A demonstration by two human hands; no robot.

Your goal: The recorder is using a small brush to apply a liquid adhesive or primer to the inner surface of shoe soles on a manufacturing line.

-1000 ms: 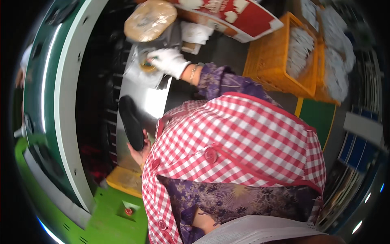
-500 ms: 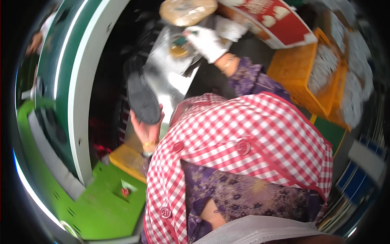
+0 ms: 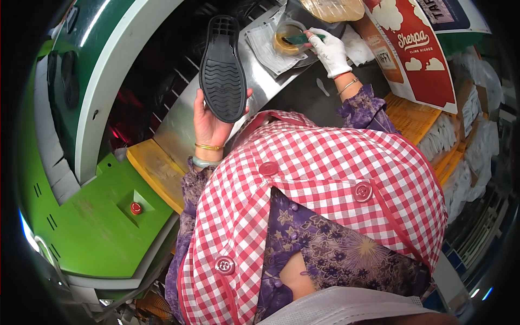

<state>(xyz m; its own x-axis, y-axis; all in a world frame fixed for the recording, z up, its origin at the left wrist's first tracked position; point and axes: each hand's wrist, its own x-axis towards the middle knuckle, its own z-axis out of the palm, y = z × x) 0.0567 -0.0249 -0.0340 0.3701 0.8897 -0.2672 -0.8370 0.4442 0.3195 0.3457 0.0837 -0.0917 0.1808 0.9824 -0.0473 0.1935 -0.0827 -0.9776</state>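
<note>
My left hand (image 3: 210,129) is closed round the heel end of a black rubber shoe sole (image 3: 222,81), with its grooved tread facing up. A white glove covers my right hand (image 3: 329,56), whose fingers pinch a green-handled brush (image 3: 295,40). The brush's far end reaches over or into a small round cup (image 3: 279,44) with something yellow-brown in it; its tip is hard to make out. Under and beside the cup lies a folded white cloth (image 3: 264,50) on the metal work surface (image 3: 189,111).
A curved machine with a pale rim (image 3: 103,92) stands at the left, above a green panel (image 3: 103,233) with a red button (image 3: 136,208). At the right are a red and white carton (image 3: 420,59) and a yellow crate (image 3: 411,116). A plastic-wrapped tan bundle (image 3: 336,8) sits far back.
The sole has moved up and to the right in view and is now sharp. My right hand, still with the brush at the cup, appears farther right as the whole view shifts.
</note>
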